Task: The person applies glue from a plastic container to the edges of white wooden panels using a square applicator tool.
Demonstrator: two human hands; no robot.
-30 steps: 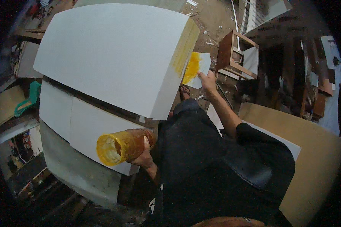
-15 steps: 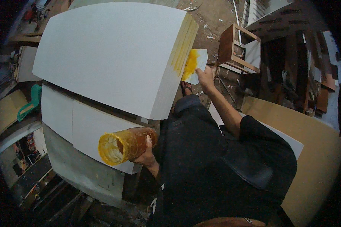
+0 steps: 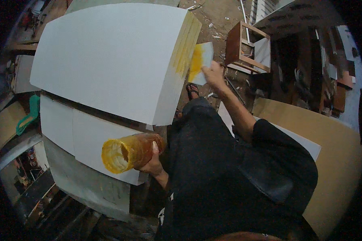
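My left hand (image 3: 150, 162) is wrapped round an amber jar (image 3: 126, 152), tipped on its side with its yellow-smeared mouth facing left. In my right hand (image 3: 214, 75) is a flat whitish spreader sheet (image 3: 205, 56), its left part coated with yellow glue (image 3: 196, 63). The spreader is beside the right edge of a stack of white boards (image 3: 104, 60); whether it touches that edge I cannot tell. Yellow glue streaks the far part of the stack's edge (image 3: 185, 46), while the near part looks pale.
Below the stack lie more white boards (image 3: 56, 120). A small wooden frame cabinet (image 3: 234, 44) stands on the littered floor at the far right. Large tan panels (image 3: 334, 160) lean to my right. A green curved object (image 3: 33, 112) is at the left. My sandalled foot (image 3: 192, 90) is near the stack.
The whole view has shifted slightly. My right hand with the spreader has moved a little away from me along the stack's edge. The left hand keeps its hold on the jar.
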